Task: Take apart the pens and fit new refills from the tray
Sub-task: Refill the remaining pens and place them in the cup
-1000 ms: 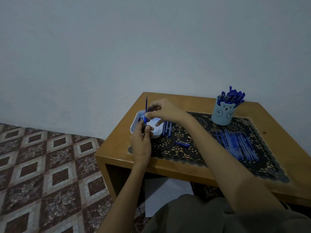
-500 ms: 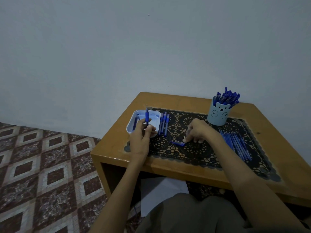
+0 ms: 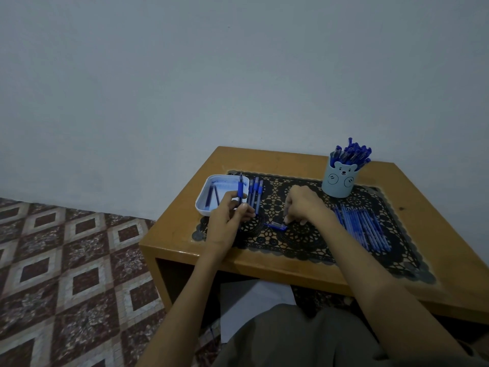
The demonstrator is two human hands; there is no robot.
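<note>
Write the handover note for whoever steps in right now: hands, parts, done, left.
Left hand grips a pen upright, tip up, over the white tray's right edge.
Right hand is on the lace mat, fingers curled at a small blue pen piece; grip unclear.
Tray holds a few refills; three pens lie beside it; a row of blue sticks lies at the mat's right; the bear cup holds many pens.
Done: probably the three pens.
Left: finish the held pen, likely with the blue piece, then the cup's pens.
</note>
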